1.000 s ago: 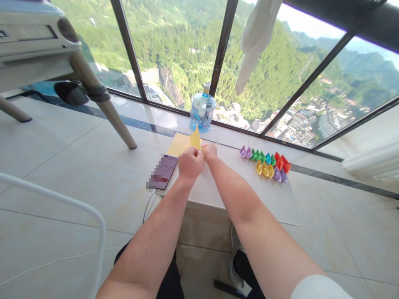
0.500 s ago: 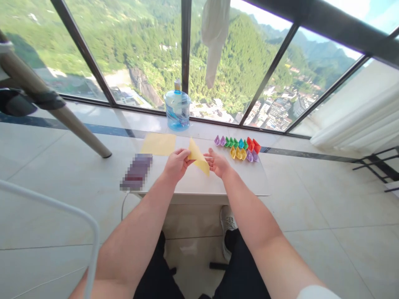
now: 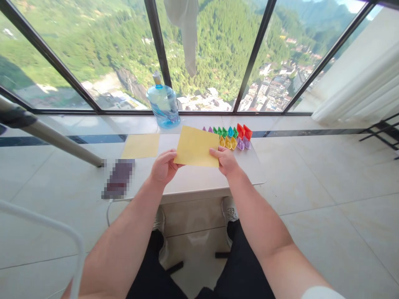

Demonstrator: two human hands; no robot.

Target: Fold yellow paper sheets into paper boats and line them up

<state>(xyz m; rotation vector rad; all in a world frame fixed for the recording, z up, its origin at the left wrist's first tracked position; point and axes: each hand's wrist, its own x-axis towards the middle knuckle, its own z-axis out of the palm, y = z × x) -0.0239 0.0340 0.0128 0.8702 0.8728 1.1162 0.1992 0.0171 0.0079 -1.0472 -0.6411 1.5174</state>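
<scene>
A yellow sheet of paper (image 3: 197, 146) is spread between my two hands above the white table (image 3: 193, 180). My left hand (image 3: 164, 167) pinches its lower left corner. At the right edge, my right hand (image 3: 226, 160) grips it with the thumb on top. Flat on the table to the left lies another yellow sheet (image 3: 141, 145). Behind and right of the held paper stand rows of small folded paper boats: green ones (image 3: 220, 132), red ones (image 3: 244, 131), yellow ones (image 3: 230, 143), and purple ones (image 3: 243, 143). The held sheet covers part of these rows.
A blurred-out dark flat object (image 3: 118, 178) rests at the table's left end, with a white cable by it. A blue water jug (image 3: 163, 106) stands by the window behind the table. A tan pole (image 3: 68, 143) slants in from the left. White curtains (image 3: 358, 83) hang at right.
The paper, bent and held mainly by my left hand before, is now opened out flat. My right hand has closed on its right edge. The view has shifted and tilted.
</scene>
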